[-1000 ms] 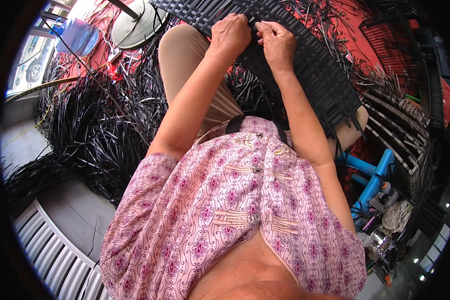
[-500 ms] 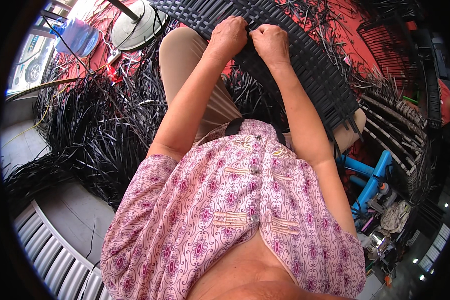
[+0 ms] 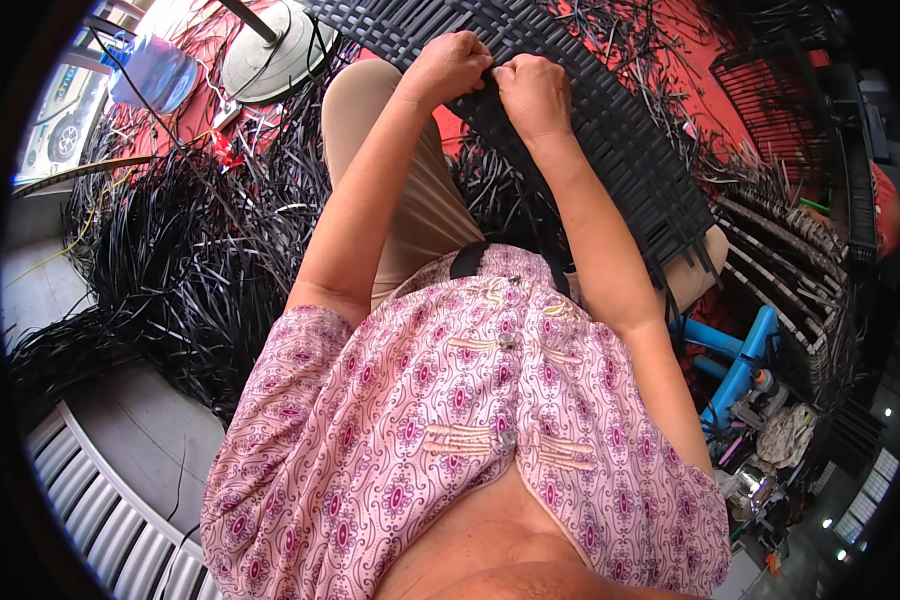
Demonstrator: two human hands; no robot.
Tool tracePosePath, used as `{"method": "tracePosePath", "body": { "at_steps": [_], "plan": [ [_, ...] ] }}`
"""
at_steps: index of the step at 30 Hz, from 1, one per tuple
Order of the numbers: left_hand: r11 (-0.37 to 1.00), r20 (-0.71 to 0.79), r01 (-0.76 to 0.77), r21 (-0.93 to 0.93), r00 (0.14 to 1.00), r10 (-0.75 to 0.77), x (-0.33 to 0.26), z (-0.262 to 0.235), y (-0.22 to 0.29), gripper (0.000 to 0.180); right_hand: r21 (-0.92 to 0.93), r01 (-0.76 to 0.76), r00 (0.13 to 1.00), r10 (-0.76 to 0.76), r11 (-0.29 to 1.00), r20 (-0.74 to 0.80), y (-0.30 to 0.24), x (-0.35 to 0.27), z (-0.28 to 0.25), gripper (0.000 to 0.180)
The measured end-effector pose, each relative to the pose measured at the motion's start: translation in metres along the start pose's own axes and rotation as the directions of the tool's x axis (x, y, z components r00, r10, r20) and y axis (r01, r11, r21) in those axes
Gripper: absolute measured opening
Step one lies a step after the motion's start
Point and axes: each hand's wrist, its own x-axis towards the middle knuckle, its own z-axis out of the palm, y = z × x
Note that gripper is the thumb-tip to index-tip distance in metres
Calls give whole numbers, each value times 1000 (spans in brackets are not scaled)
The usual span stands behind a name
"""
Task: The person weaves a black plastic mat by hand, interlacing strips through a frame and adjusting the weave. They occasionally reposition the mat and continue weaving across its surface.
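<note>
A panel of woven black plastic strips lies slantwise across my lap and knees. Along its near edge, my left hand is closed, fingertips pinched on a dark strip. Close beside it, my right hand is also closed, thumb and fingers pinching the strip at the same edge. A short dark bit of this black strip shows between the two hands; the rest is hidden by fingers or merges with the weave. At the right end of the panel, loose strip ends hang near my knee.
Loose black strips heap up on the left. Beyond them are a blue-tinted water jug and a round stand base. To the right stand a blue frame, tools and woven frames. A slatted grey seat is at lower left.
My left hand has shifted slightly left, and my right hand has turned and moved a little left and down along the panel edge. The panel stays in place.
</note>
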Motion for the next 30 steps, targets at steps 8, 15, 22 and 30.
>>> {"method": "tracePosePath", "body": {
  "at_steps": [8, 15, 22, 30],
  "plan": [
    [964, -168, -32, -263, 986, -14, -5, -21, -14, 20, 161, 156, 981, -133, 975, -143, -9, -26, -1, 34],
    [956, -251, -75, -282, 968, 2, -12, -58, 0, 7, 221, 250, 941, -183, 942, -286, -6, -2, -2, 28],
    [839, -121, -258, -479, 966, 227, -10, -59, 4, 7, 615, 141, 989, -139, 776, -51, -22, 19, 3, 26],
    [886, -85, -156, -437, 988, 132, -12, -49, -1, 21, 731, 62, 998, -22, 680, -64, -8, -11, 10, 15]
  ]
}}
